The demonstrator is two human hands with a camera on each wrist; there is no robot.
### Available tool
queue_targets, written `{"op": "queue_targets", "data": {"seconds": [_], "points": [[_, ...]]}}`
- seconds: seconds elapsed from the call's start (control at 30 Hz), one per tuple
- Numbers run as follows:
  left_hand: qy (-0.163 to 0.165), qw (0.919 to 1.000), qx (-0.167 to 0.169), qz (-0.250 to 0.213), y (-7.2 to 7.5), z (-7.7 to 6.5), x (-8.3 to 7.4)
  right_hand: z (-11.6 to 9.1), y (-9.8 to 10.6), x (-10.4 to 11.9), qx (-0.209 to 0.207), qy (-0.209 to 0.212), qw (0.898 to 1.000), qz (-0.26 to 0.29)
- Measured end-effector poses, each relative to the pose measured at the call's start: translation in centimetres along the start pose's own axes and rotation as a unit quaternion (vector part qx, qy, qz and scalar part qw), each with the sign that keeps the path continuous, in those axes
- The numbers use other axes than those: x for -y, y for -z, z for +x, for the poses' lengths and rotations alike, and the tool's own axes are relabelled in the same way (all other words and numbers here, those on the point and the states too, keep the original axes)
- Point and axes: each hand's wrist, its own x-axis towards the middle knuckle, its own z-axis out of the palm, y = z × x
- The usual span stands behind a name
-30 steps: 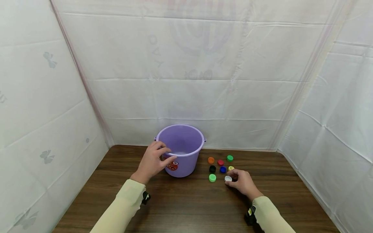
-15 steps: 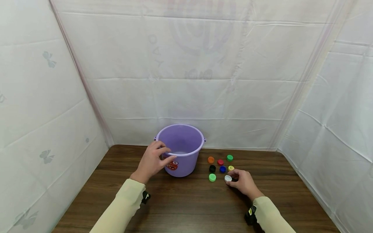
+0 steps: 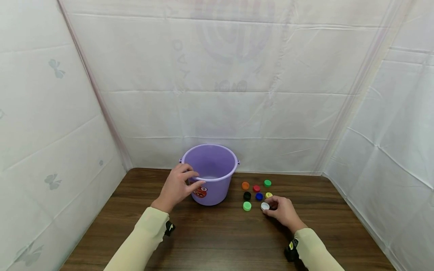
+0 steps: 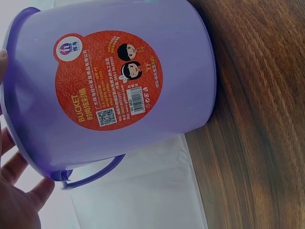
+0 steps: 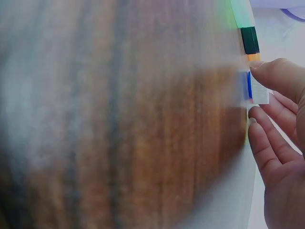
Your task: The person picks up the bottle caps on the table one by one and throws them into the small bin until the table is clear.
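Observation:
A purple bucket [image 3: 217, 190] with a red label [image 4: 109, 81] stands upright on the wooden table. My left hand [image 3: 174, 188] grips its near-left rim, fingers reaching over the edge and thumb on the outside. To the right, my right hand [image 3: 283, 212] has a white bottle cap [image 3: 265, 206] between thumb and fingertips, at table level. In the right wrist view the white cap [image 5: 259, 90] shows its ribbed side. Around it lie a light green cap [image 3: 247, 206], a blue cap [image 3: 259, 197] and a yellow cap [image 3: 269, 195], the yellow one partly beside my fingers.
Farther back are a black cap [image 3: 247, 196], an orange cap [image 3: 245, 185], a red cap [image 3: 256, 188] and a green cap [image 3: 267, 183]. White sheeting [image 3: 217, 113] encloses the table [image 3: 217, 241] at the back and both sides. The bucket's handle [image 4: 95, 176] hangs down outside.
The white cap and the right thumb have shifted very slightly. The left hand stays at the bucket's rim, and the other caps keep their places.

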Motion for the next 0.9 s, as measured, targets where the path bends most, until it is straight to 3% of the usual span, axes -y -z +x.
{"op": "queue_targets", "data": {"seconds": [0.9], "points": [[0.006,1.0000,0.003,-0.004,0.1,0.1,-0.2,-0.1,0.7,1.6,-0.032,0.013,0.997,0.073]]}}
